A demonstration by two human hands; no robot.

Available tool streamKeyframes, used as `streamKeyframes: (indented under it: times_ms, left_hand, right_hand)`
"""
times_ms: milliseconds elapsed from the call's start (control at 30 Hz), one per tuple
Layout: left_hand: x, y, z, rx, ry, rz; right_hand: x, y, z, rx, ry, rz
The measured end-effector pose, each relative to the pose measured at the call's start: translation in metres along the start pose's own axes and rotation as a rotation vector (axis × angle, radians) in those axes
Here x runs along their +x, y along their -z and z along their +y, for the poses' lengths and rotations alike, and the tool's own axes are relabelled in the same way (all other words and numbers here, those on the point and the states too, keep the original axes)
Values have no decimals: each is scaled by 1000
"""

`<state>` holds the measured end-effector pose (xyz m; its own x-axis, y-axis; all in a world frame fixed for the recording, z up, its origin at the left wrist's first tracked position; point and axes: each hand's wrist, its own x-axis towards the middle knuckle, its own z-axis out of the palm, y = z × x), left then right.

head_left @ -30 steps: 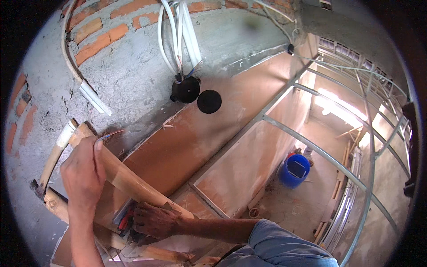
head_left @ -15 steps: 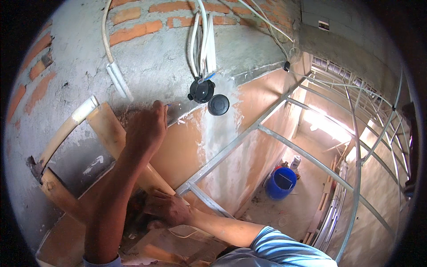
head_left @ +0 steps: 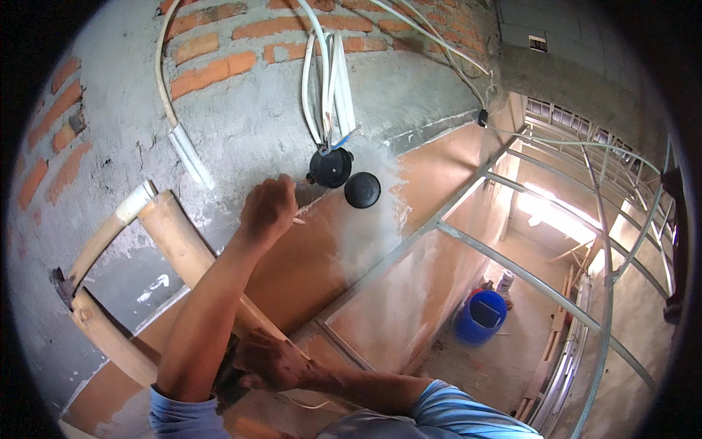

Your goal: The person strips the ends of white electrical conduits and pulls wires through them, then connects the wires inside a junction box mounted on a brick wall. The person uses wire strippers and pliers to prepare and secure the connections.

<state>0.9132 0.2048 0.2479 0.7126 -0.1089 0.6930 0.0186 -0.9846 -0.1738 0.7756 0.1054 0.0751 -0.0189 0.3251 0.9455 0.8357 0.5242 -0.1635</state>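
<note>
My left hand [head_left: 270, 208] is raised to the wall, closed in a fist just left of a round black junction box [head_left: 330, 167]. A thin tip seems to stick out of the fist toward the box, too blurred to name. White cables [head_left: 338, 88] hang down into the box, and bare-ended wires, one blue [head_left: 344, 139], poke out of its top. Beside the box, at lower right, sits a round black lid [head_left: 362, 190]. Lower down, my right hand [head_left: 274, 358] is closed around a wooden pole [head_left: 256, 318]; its fingers are in shadow and partly hidden.
On the left, a wooden frame [head_left: 117, 344] leans by the rough plastered wall. A pale conduit [head_left: 189, 155] hangs above it. Metal framing bars [head_left: 519, 267] cross the right side. Far below on the floor stand a blue bucket [head_left: 479, 322] and long metal profiles [head_left: 567, 366].
My left hand has moved right, closer to the black box. The view has shifted slightly, so the box and lid sit a little lower. My right hand stays at the wooden pole.
</note>
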Motion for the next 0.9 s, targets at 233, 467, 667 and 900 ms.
streamKeyframes:
  times_ms: [233,467,667,900]
  left_hand:
    - [8,-15,-3,-31,-48,39]
    - [11,-5,-3,-78,42,-67]
    - [16,-22,-4,-231,-54,-35]
    - [28,-21,18,-336,44,-77]
  right_hand:
    - [1,4,-1,106,35,-13]
    - [17,56,38,404,-105,324]
    - [33,144,88,173,-774,607]
    - [74,202,165,-650,-346,379]
